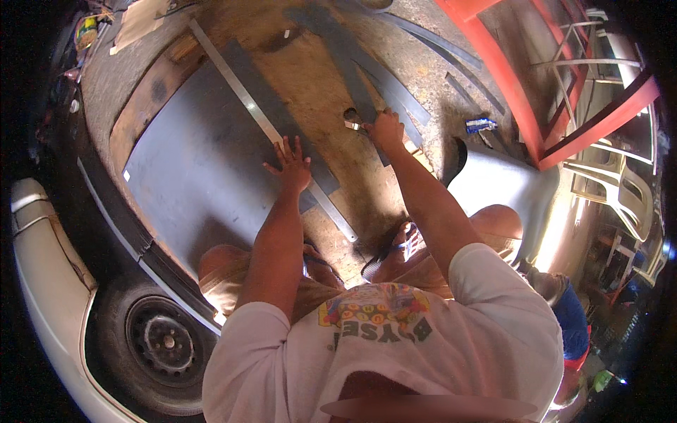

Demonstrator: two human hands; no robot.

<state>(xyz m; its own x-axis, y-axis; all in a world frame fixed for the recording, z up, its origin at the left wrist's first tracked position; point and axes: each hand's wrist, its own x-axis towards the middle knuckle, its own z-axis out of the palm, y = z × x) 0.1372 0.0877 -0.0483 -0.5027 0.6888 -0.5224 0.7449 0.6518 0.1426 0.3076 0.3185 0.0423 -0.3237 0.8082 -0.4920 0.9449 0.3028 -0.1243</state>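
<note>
My left hand [290,168] lies with fingers spread, pressing on a long silver straightedge [248,103]. The straightedge runs diagonally over a large dark grey sheet [190,158], near its right side, and its near end reaches past the sheet close to my feet. My right hand [386,132] is closed round a small tool [354,126] with a pale, shiny end; its exact kind cannot be made out. That hand is to the right of the sheet, above a brown board [321,106] and beside a long dark grey strip [345,63].
More grey strips [402,92] lie at the far right, near a small blue packet [481,125]. A red metal frame [522,113] and a pale plastic chair [613,183] stand to the right. A curved grey sheet [493,180] is beside my right knee. At left is a car wheel [163,342].
</note>
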